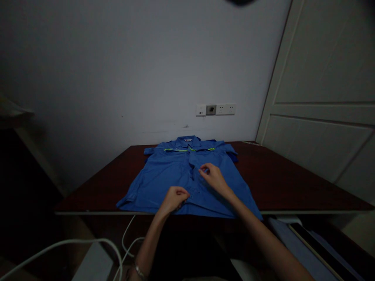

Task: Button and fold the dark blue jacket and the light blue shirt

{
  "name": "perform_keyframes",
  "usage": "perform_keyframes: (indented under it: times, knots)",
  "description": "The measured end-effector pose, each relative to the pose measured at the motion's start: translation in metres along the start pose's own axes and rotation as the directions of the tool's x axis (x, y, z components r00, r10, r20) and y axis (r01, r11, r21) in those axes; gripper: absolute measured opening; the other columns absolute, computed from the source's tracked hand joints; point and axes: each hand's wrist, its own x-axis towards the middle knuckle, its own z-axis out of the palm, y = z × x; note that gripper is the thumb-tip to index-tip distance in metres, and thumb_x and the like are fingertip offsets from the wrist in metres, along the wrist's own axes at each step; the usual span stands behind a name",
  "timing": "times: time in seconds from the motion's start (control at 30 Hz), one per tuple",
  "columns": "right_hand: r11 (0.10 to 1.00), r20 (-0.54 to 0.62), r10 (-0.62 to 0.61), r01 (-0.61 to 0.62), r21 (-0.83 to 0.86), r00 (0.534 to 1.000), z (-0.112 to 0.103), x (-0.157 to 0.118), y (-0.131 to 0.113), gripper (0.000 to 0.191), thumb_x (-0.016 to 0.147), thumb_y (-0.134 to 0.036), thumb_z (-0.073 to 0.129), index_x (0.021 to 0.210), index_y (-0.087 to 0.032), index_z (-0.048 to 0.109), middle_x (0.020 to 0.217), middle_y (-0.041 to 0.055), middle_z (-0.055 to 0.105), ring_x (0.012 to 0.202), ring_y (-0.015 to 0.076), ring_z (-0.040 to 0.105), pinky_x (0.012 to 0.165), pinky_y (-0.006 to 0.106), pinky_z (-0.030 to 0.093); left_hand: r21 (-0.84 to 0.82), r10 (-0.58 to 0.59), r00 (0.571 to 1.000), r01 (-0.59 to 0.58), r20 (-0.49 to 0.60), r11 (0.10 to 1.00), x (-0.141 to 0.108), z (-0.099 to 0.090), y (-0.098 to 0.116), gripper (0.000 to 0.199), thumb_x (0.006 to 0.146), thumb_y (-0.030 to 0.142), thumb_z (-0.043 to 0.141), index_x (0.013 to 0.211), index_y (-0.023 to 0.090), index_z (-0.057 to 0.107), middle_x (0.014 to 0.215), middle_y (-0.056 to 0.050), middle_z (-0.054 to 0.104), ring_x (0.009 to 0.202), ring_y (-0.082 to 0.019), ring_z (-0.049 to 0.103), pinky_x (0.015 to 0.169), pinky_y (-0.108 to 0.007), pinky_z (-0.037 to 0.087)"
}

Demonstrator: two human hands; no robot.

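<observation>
A blue short-sleeved shirt [164,171] with a yellow-green stripe across its chest lies spread out, collar toward the wall, its hem at the table's front edge. Low on the shirt's front opening, my left hand [175,198] is closed, thumb and fingers pinched at the fabric edge. My right hand [213,177] is higher up and to the right, over the shirt; its thumb and forefinger are pressed together, and whatever they may hold is too small to make out. Some darker blue cloth [232,157] shows beneath the shirt's right sleeve.
The dark red table [281,179] stands against a grey wall with sockets [225,109]. A white panelled door [322,136] is at the right. White cables [88,241] hang at the lower left. Flat items [304,249] lie below the table's right front edge.
</observation>
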Motion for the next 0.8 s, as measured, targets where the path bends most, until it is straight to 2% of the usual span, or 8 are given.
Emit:
perform_keyframes:
  times: [0.03, 0.1, 0.17, 0.23, 0.4, 0.57, 0.8]
  knots:
    - [0.996, 0.01, -0.066, 0.067, -0.063, 0.998, -0.002, -0.01, -0.006, 0.016, 0.072, -0.027, 0.055, 0.079, -0.015, 0.064, 0.077, 0.005, 0.064, 0.066, 0.0135, 0.056, 0.064, 0.024, 0.043, -0.031, 0.004, 1.0, -0.004, -0.003, 0.999, -0.001, 0.0, -0.001, 0.018, 0.064, 0.03, 0.057, 0.068, 0.012, 0.059, 0.043, 0.007, 0.047, 0.028, -0.003, 0.033, 0.03, -0.016, 0.02]
    - [0.988, 0.16, -0.112, 0.127, -0.086, 0.981, -0.004, -0.029, -0.019, 0.016, 0.074, -0.027, 0.054, 0.075, -0.015, 0.066, 0.072, 0.0042, 0.065, 0.064, 0.0131, 0.055, 0.062, 0.023, 0.041, -0.087, 0.029, 1.0, -0.03, -0.013, 0.996, -0.005, -0.001, -0.003, 0.019, 0.064, 0.031, 0.056, 0.068, 0.012, 0.058, 0.043, 0.007, 0.046, 0.027, -0.004, 0.033, 0.029, -0.016, 0.021]
    - [0.995, 0.335, -0.081, 0.096, -0.029, 0.939, -0.001, -0.044, -0.027, 0.017, 0.074, -0.027, 0.055, 0.074, -0.015, 0.067, 0.064, 0.0027, 0.063, 0.057, 0.012, 0.054, 0.055, 0.021, 0.039, -0.131, 0.06, 0.998, -0.063, -0.028, 0.989, -0.008, 0.001, -0.003, 0.02, 0.064, 0.032, 0.055, 0.069, 0.012, 0.057, 0.041, 0.007, 0.045, 0.027, -0.004, 0.033, 0.029, -0.016, 0.021]
    - [0.999, 0.418, -0.029, 0.019, 0.028, 0.908, 0.004, -0.052, -0.029, 0.018, 0.074, -0.028, 0.055, 0.078, -0.014, 0.067, 0.059, 0.0014, 0.061, 0.051, 0.011, 0.053, 0.049, 0.019, 0.037, -0.153, 0.079, 0.996, -0.085, -0.049, 0.985, -0.01, 0.003, -0.003, 0.022, 0.065, 0.033, 0.056, 0.069, 0.012, 0.056, 0.039, 0.008, 0.044, 0.026, -0.004, 0.033, 0.029, -0.015, 0.021]
    - [0.988, 0.446, 0.02, -0.085, 0.126, 0.895, 0.012, -0.049, -0.02, 0.015, 0.072, -0.026, 0.058, 0.076, -0.013, 0.064, 0.052, -0.002, 0.055, 0.043, 0.008, 0.048, 0.042, 0.017, 0.035, -0.145, 0.106, 0.992, -0.116, -0.074, 0.983, -0.009, 0.007, -0.004, 0.031, 0.067, 0.042, 0.057, 0.072, 0.011, 0.057, 0.035, 0.008, 0.042, 0.025, -0.004, 0.031, 0.029, -0.016, 0.02]
    - [0.976, 0.524, 0.065, -0.163, 0.144, 0.849, 0.01, -0.041, -0.018, 0.009, 0.07, -0.024, 0.059, 0.072, -0.014, 0.059, 0.05, -0.0052, 0.05, 0.037, 0.0052, 0.043, 0.035, 0.015, 0.033, -0.159, 0.143, 0.985, -0.157, -0.093, 0.975, -0.011, 0.009, -0.004, 0.036, 0.067, 0.047, 0.058, 0.074, 0.012, 0.056, 0.038, 0.007, 0.045, 0.029, -0.005, 0.036, 0.03, -0.016, 0.026]
    - [0.942, 0.576, 0.139, -0.288, 0.175, 0.806, 0.011, -0.036, -0.018, 0.005, 0.068, -0.019, 0.057, 0.069, -0.015, 0.054, 0.049, -0.0072, 0.048, 0.036, 0.0059, 0.044, 0.034, 0.016, 0.036, -0.048, 0.094, 0.972, -0.106, -0.216, 0.993, -0.017, 0.016, 0.003, 0.04, 0.059, 0.051, 0.066, 0.062, 0.013, 0.053, 0.037, 0.008, 0.042, 0.03, -0.004, 0.034, 0.031, -0.016, 0.024]
